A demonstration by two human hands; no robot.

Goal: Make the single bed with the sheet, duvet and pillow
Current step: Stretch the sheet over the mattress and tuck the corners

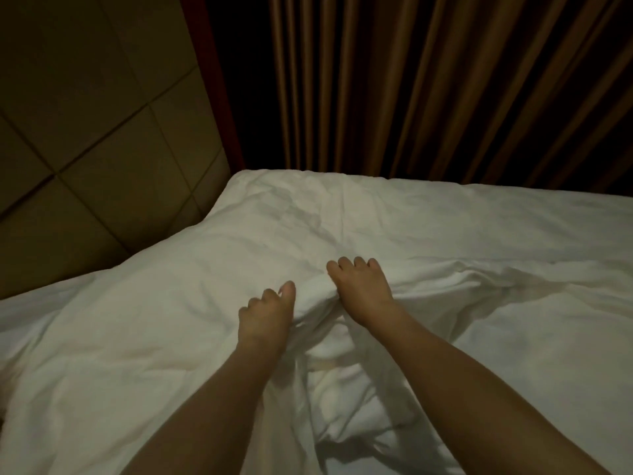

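A white duvet lies rumpled across the bed, reaching up to the padded headboard at the left. My left hand and my right hand are side by side in the middle, fingers curled into a bunched fold of the duvet's edge. To the right of the fold a smoother white sheet covers the mattress as far as the far edge. I cannot pick out a pillow; the swelling under the duvet by the headboard may hide one.
A padded beige headboard with square panels rises at the left. Brown pleated curtains hang directly behind the bed's far side. A dark red strip separates headboard and curtains.
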